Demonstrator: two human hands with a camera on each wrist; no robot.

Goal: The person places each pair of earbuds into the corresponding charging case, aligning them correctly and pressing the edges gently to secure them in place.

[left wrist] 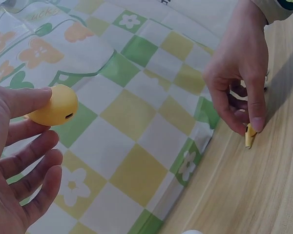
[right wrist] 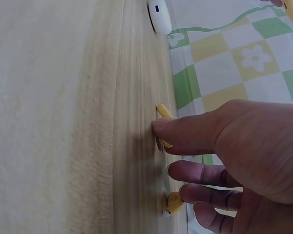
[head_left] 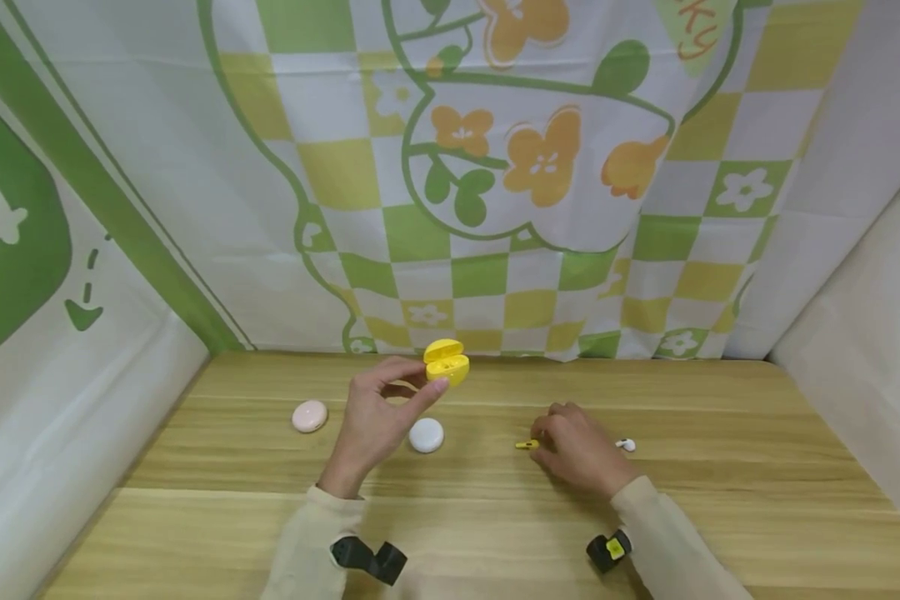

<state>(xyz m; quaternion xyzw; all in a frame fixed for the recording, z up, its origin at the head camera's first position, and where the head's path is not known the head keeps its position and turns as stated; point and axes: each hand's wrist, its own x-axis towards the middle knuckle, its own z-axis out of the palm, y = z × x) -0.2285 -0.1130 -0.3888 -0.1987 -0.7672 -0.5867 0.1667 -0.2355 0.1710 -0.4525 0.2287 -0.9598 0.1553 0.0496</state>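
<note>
Between thumb and fingers, my left hand holds up a yellow earbud case with its lid raised; the left wrist view shows the rounded yellow case from outside. My right hand is low over the table, its thumb and index finger pinching a yellow earbud at the surface. Part of that earbud shows past the thumb in the right wrist view. A second yellow earbud lies beside the other fingers there.
On the wooden table, a pink round case is left of my left hand and a white round case just below it. A white earbud lies right of my right hand. Patterned cloth hangs behind the table.
</note>
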